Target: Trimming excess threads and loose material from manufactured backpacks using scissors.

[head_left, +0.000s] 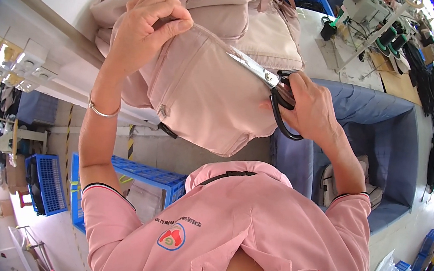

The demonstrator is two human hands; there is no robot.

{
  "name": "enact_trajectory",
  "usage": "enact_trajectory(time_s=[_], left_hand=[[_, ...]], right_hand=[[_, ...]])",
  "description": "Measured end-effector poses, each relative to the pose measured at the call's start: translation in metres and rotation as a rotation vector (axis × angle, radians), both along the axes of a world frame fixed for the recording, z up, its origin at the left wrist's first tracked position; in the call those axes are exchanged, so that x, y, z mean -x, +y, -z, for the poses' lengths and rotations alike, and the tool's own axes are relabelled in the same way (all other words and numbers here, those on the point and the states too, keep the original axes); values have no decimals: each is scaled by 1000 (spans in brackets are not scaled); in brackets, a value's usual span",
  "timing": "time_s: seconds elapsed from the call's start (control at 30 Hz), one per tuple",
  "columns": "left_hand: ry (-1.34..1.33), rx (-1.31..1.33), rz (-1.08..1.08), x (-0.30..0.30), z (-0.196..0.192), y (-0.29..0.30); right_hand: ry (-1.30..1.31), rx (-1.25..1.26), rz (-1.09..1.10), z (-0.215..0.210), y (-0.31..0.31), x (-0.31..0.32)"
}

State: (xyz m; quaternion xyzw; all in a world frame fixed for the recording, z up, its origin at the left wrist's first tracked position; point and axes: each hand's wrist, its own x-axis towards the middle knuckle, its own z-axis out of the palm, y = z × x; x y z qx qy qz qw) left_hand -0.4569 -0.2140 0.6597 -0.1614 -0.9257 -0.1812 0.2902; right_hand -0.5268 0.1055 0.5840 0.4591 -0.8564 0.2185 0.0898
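A pale pink-beige fabric bag point(217, 89) hangs over the table edge in front of me, with a zip and seams along its side. My left hand point(151, 27) pinches the bag's upper seam between thumb and fingers. In my right hand point(307, 103) is a pair of scissors point(267, 76) with black handles and silver blades. Their blades point up and left along the seam, looking nearly closed. The tips lie against or just over the fabric; which of the two I cannot tell.
More beige bags point(206, 4) are heaped behind. To the right stands a large bin lined with blue-grey cloth point(361, 107), a bag inside. A blue plastic crate point(167, 183) is at lower left. Sewing machine gear and thread cones point(391, 40) occupy the far right table.
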Motion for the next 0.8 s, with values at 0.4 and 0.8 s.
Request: enact_trajectory(time_s=[0.4, 0.8], left_hand=[[28, 79, -2, 2, -2, -9], [-46, 108, -66, -8, -9, 18]], right_hand=[[-52, 101, 8, 15, -7, 10], [-411, 547, -111, 11, -46, -4]])
